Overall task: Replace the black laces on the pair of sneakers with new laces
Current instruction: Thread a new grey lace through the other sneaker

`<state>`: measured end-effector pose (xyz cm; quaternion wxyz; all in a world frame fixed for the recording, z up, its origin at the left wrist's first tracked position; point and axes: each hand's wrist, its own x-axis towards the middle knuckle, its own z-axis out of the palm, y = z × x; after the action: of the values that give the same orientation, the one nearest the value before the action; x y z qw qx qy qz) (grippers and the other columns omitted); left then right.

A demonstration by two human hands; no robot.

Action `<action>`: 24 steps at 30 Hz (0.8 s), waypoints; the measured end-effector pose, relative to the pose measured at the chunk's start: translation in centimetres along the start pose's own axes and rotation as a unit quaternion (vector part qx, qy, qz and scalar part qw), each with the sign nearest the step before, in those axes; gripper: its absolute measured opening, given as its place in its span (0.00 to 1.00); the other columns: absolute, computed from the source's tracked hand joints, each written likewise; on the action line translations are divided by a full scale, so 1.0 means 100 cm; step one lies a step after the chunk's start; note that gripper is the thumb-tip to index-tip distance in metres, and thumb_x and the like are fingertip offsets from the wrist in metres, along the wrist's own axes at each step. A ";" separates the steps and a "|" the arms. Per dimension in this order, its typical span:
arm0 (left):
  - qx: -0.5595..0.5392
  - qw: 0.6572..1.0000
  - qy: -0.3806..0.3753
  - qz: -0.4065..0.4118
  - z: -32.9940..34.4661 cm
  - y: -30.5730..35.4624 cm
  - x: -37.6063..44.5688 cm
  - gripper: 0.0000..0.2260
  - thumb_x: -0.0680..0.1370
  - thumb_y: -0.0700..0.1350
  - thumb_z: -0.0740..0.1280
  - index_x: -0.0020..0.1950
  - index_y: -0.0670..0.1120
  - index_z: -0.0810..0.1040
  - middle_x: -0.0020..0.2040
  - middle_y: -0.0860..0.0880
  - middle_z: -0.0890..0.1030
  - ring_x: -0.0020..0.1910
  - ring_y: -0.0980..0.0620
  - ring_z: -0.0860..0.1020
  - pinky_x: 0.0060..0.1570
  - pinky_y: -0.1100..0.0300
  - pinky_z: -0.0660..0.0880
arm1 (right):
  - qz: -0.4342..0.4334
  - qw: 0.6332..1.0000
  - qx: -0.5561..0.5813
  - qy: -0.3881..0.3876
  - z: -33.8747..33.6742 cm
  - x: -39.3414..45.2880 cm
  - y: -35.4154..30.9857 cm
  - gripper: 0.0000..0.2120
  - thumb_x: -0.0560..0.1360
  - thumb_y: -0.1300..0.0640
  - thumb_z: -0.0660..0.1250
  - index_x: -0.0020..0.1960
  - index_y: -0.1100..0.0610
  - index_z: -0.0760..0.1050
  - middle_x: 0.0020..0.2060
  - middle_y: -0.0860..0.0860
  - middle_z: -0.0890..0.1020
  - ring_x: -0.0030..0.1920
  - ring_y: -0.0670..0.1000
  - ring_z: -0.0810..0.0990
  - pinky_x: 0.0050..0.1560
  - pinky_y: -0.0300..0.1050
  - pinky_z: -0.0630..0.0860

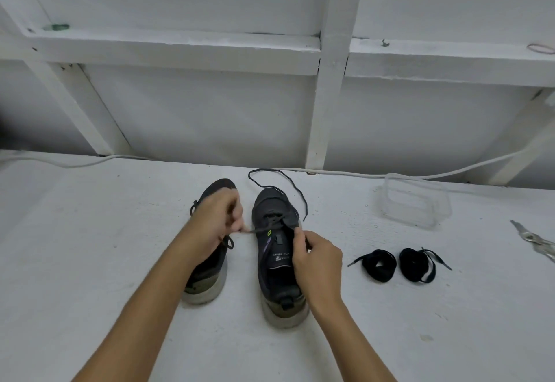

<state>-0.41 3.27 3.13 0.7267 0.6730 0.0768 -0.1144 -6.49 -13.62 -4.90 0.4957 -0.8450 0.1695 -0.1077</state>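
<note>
On the white table [90,261], both dark sneakers lay lengthwise, toes toward twelve o'clock. The right sneaker [277,261] was steadied by the right hand [318,264], fingers curled on its three o'clock collar. The left hand [216,225], over the left sneaker [207,276], pinched the black lace [258,230] taut toward nine o'clock. Two coiled new laces [399,264] lay at three o'clock.

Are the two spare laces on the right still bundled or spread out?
Bundled: both spare laces sit coiled, only their ends sticking out.
</note>
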 end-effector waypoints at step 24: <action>-0.265 0.954 -0.140 0.011 -0.011 0.049 -0.015 0.11 0.81 0.47 0.58 0.38 0.48 0.71 0.29 0.53 0.65 0.25 0.57 0.64 0.33 0.61 0.76 | 0.034 0.996 -0.084 0.018 -0.001 0.001 -0.008 0.24 0.83 0.51 0.60 0.28 0.53 0.62 0.22 0.48 0.66 0.25 0.48 0.62 0.28 0.44 0.58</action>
<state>-0.48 4.77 8.20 0.8837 0.4339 -0.0056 -0.1752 -6.33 -13.39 -4.19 0.4234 -0.8752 0.2155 -0.0913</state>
